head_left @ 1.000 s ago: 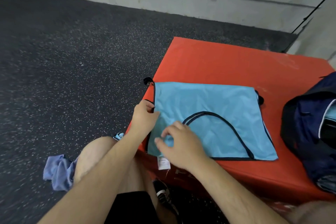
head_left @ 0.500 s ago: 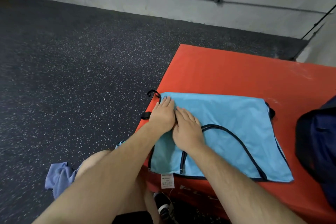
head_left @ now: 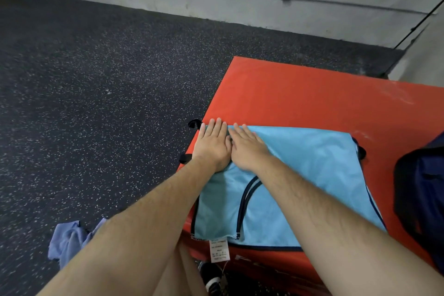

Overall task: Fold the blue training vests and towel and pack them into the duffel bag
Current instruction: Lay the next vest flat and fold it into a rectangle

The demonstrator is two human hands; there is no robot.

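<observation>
The left hand [head_left: 212, 144] and right hand [head_left: 247, 149] are pressing side by side, fingers [head_left: 217, 128] straight, gripping nothing, flattening the blue training vest [head_left: 312, 175] beneath them, probably to crease its fold.

Under the fingers [head_left: 218, 128], the vest [head_left: 307, 170] is thin, smooth cloth with a faint sheen. Past them, the box [head_left: 312, 94] looks like smooth, glossy vinyl; the floor [head_left: 96, 79] is matt, speckled, grainy.
</observation>
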